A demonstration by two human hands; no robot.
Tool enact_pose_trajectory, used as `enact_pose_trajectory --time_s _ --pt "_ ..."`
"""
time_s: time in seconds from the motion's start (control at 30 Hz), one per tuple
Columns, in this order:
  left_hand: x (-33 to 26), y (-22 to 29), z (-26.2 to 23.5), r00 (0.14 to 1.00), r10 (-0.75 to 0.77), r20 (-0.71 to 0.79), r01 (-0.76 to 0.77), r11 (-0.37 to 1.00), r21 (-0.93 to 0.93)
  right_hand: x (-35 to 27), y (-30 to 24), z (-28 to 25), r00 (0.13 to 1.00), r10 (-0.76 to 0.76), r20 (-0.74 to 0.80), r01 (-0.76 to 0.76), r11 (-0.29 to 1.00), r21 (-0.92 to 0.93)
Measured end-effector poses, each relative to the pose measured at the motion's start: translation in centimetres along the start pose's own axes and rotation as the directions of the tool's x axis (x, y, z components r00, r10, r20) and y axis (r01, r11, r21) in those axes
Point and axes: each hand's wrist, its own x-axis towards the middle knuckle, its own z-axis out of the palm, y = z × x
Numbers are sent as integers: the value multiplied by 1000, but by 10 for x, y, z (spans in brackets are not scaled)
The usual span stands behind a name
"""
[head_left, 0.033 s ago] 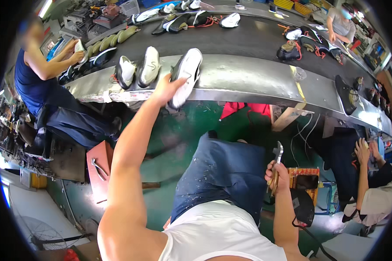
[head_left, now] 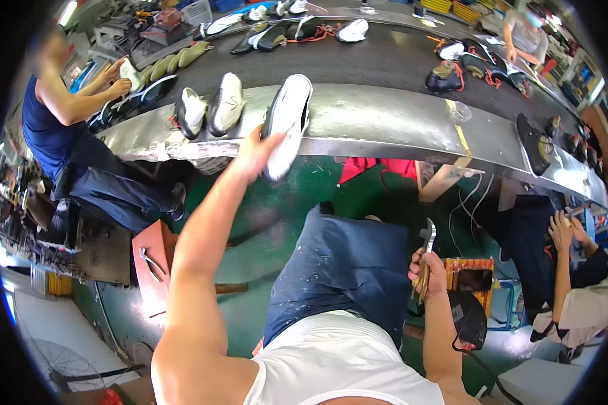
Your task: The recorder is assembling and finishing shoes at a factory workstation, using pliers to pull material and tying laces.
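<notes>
Shoe [head_left: 287, 121], white and long-soled, lies sole-up across the front lip of the metal table [head_left: 385, 121], its heel end hanging off toward the worker, at about twelve o'clock from the seated body. The left hand [head_left: 253, 154] is stretched out at arm's length with its fingers closed around that overhanging heel end. It looks light for its size, easy to lift one-handed. The sole appears stiff and moulded, smooth enough to slide on the steel, while the upper underneath is probably softer and would give under a squeeze. The heel or the narrow waist of the sole seems the firm place to take it; pinching the soft upper would likely crease it.

Down at four o'clock, the right hand [head_left: 429, 273] is fisted around pliers [head_left: 425, 250] with pale handles, metal head pointing up.

Just at nine o'clock from the held shoe sit two more shoes [head_left: 209, 108], also pale, leaning on the same curved steel edge. Beyond runs a dark belt [head_left: 385, 61] carrying black and white shoes. Below the table, a red cloth [head_left: 375, 169] hangs over a green floor [head_left: 250, 297].
</notes>
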Motion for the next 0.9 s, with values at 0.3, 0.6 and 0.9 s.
enact_pose_trajectory --time_s 0.3,0.6,0.9 --pt "-203 -153 150 924 -144 354 153 988 2 -2 5 -16 990 141 -14 -140 990 33" --pt "-101 -136 199 925 -142 353 -7 921 389 -7 -9 -1 974 85 208 -143 949 282" --pt "-89 -104 191 759 -159 631 483 787 -383 -65 13 14 961 172 -218 -269 777 -569"
